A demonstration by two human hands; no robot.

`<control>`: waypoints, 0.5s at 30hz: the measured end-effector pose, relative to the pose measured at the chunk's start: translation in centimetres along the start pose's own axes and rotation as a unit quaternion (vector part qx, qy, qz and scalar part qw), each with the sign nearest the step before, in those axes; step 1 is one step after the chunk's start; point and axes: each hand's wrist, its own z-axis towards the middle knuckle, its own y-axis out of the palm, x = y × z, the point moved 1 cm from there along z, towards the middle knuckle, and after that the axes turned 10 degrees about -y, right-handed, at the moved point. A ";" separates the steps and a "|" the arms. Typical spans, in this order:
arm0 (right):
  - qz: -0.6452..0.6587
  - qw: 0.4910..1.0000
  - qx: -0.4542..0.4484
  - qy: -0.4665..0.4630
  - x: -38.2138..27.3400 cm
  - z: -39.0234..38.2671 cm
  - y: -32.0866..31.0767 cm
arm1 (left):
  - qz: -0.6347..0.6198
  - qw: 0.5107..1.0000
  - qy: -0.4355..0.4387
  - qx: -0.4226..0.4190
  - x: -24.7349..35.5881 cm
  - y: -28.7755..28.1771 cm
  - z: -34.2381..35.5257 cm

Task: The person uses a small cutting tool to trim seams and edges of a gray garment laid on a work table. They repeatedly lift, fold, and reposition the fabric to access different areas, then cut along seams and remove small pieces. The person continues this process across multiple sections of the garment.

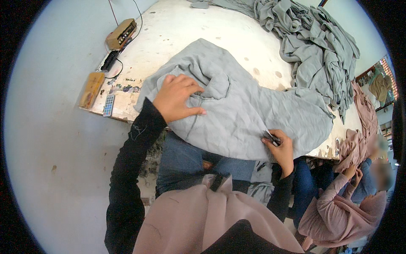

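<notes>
Grey garment (241,114) under left hand (177,98) — flat

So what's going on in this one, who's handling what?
A person sits at a worn white table with a grey garment spread over its edge. The left hand presses flat on the cloth, while the right hand grips a small dark tool at the garment's lower edge. A heap of grey garments lies further back, and another person sits to the right.
</notes>
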 end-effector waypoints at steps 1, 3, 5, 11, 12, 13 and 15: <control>-0.022 1.000 0.017 0.007 -0.6 -0.1 0.3 | -0.004 1.000 0.000 -0.018 0.2 0.3 0.3; -0.070 0.995 0.066 -0.002 -2.2 0.0 1.0 | -0.014 0.999 0.000 -0.050 0.1 0.5 0.9; -0.121 0.984 0.127 -0.037 -4.2 -0.1 1.6 | -0.060 0.995 -0.044 -0.071 -0.3 0.2 1.3; 0.075 0.988 0.122 -0.057 -9.5 2.1 3.6 | -0.263 0.949 -0.151 -0.090 -1.0 -0.4 1.1; 0.101 0.988 0.103 -0.047 -10.1 2.6 4.1 | -0.276 0.945 -0.152 -0.089 -1.1 -0.4 0.9; 0.126 0.988 0.084 -0.041 -10.6 3.2 4.6 | -0.278 0.943 -0.161 -0.092 -1.2 -0.3 0.8; 0.145 0.986 0.067 -0.046 -11.5 4.5 6.0 | -0.281 0.938 -0.178 -0.096 -1.4 -0.1 0.5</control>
